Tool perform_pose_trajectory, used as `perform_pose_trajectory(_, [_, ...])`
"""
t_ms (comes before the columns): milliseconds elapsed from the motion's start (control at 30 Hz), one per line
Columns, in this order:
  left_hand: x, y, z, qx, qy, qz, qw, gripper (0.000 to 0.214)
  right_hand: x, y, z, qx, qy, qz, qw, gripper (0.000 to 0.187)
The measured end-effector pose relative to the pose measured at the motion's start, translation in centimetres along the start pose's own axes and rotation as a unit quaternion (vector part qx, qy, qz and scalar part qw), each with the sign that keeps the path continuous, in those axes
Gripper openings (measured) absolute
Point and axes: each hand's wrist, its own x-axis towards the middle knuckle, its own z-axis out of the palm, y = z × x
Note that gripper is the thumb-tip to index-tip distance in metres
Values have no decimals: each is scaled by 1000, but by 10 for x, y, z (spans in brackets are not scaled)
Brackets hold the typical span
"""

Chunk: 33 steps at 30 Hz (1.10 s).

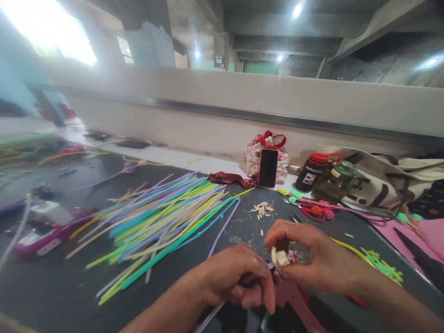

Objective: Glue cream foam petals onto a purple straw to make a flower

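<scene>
Near edge of the table [41,296]: left hand [237,275] curled, fingers folded round a lilac stem [212,316]. Right hand [321,259] just beside it, thumb and fingers bent nearly closed, pinching a cream cluster [281,257]. Pink object [294,305] below the hands; from here I cannot tell what it is. Farther, left: heap of coloured stems [156,222], lying lengthwise. Loose cream pieces [262,210] beyond the hands. Red-handled scissors [314,212] to their right. Far side: phone [268,169] upright against a patterned pouch [251,155]; black bottle [311,173] right of it.
</scene>
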Motion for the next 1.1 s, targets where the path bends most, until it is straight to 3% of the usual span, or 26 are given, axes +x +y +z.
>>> perform_pose_trajectory(233, [2, -2, -1, 3, 14, -14, 1000, 30, 0, 3, 3, -20, 6, -3, 1000, 25])
perform_pose_trajectory(333, [3, -3, -2, 1, 14, -12, 1000, 30, 0, 3, 3, -24, 10, -14, 1000, 31])
perform_pose_trajectory(533, [1, -3, -2, 0, 13, -20, 1000, 31, -1, 1, 1, -17, -7, -85, 996, 32])
perform_pose_trajectory(667, [1, -2, -2, 10, 7, -15, 1000, 30, -1, -1, 0, -8, -21, -46, 999, 35])
perform_pose_trajectory(733, [3, -1, -1, 13, 52, 15, 998, 30, -1, 0, 2, 14, 1, 1, 1000, 49])
perform_pose_trajectory(800, [5, -2, 0, 8, 135, 62, 989, 30, -2, 5, 7, 62, 71, 64, 993, 56])
perform_pose_trajectory(900, [7, -3, 2, -22, 244, 126, 961, 31, -5, 16, 21, 200, 226, 147, 942, 27])
perform_pose_trajectory(933, [7, -4, 3, -39, 266, 143, 953, 31, -5, 19, 28, 251, 251, 167, 920, 18])
perform_pose_trajectory(1000, [7, -5, 5, -78, 299, 173, 935, 31, -3, 22, 40, 327, 229, 194, 896, 17])
perform_pose_trajectory(1100, [8, -8, 8, -137, 324, 198, 915, 33, 8, 16, 56, 378, 170, 179, 892, 22])
